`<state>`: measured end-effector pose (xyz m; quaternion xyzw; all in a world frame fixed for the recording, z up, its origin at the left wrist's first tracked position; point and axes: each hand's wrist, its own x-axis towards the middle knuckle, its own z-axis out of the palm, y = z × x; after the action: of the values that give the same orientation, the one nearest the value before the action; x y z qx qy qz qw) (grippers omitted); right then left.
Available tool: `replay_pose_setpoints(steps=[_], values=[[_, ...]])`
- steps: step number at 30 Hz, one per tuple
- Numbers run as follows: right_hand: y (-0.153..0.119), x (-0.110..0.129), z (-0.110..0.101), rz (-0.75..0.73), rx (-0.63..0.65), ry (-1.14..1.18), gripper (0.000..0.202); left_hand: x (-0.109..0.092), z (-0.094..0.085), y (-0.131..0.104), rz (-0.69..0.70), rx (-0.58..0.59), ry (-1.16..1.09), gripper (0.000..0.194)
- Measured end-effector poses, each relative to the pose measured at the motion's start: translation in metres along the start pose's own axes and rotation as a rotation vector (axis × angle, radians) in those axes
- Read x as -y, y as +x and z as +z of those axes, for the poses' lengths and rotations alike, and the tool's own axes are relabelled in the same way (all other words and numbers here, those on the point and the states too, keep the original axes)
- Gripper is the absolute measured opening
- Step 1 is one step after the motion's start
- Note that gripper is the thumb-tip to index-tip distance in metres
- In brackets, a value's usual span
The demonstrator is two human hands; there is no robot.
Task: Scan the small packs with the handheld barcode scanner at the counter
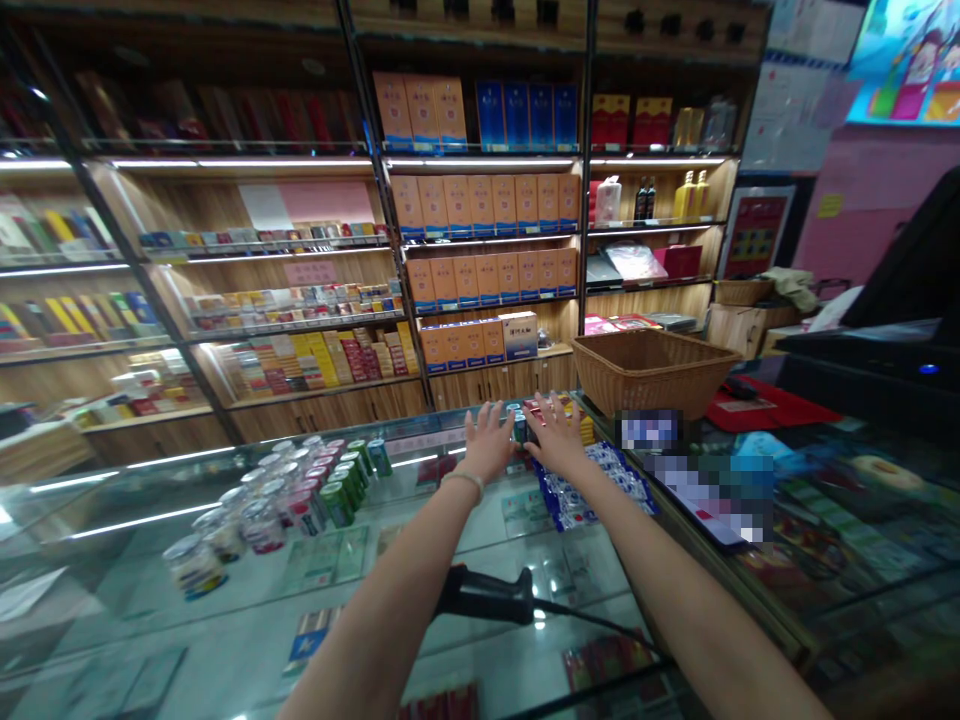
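**Two hands reach for the small boxes by the basket**

Both arms stretch far out over the glass counter (225,620). The left hand (487,440) and the right hand (553,435) sit side by side, just left of the big woven basket (652,372). Between them is a little pile of small boxes (519,425) — red and dark ones, standing close together at the far edge of the counter. The boxes lie straight ahead of the fingertips, and both hands are about the same way from them. The fingers of both hands are spread wide and flat. They seem to touch the pile on each side, but they are not wrapped around anything.

The hands cover most of the pile, so I cannot tell how many boxes there are or which way their long sides run. The picture is too small there to read them.

Left of the basket, further off, stand rows of cans (300,490). Nearer to the person than the basket lies a black scanner (487,596) with its cord. Blue packets (577,490) lie under the right wrist — partly hidden by the arm.
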<state>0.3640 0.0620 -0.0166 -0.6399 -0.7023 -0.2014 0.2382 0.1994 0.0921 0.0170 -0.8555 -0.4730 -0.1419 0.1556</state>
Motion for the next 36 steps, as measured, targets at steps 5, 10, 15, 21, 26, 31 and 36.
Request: replay_pose_setpoints(steps=[5, 10, 15, 21, 26, 31, 36], values=[[-0.001, -0.003, 0.004, -0.016, 0.011, 0.005, 0.061, -0.001, 0.0, 0.0, 0.001, 0.0, -0.004, 0.059], [-0.001, -0.003, 0.004, -0.03, -0.031, 0.016, 0.056, -0.001, 0.001, -0.001, 0.003, -0.008, -0.008, 0.055], [0.0, -0.002, 0.005, -0.029, -0.06, 0.032, 0.048, -0.003, -0.005, 0.0, -0.007, -0.043, -0.02, 0.045], [-0.001, -0.001, 0.005, -0.006, -0.126, 0.07, 0.029, -0.005, -0.011, 0.006, -0.019, -0.117, -0.069, 0.024], [-0.001, 0.002, 0.004, 0.007, -0.177, 0.092, 0.023, -0.009, -0.01, 0.009, -0.05, -0.145, -0.09, 0.019], [-0.001, 0.003, 0.002, 0.002, -0.173, 0.095, 0.018, -0.013, -0.008, 0.01, -0.044, -0.144, -0.075, 0.016], [-0.002, 0.001, 0.003, -0.002, -0.163, 0.099, 0.021, -0.013, -0.008, 0.008, -0.027, -0.138, -0.069, 0.019]])
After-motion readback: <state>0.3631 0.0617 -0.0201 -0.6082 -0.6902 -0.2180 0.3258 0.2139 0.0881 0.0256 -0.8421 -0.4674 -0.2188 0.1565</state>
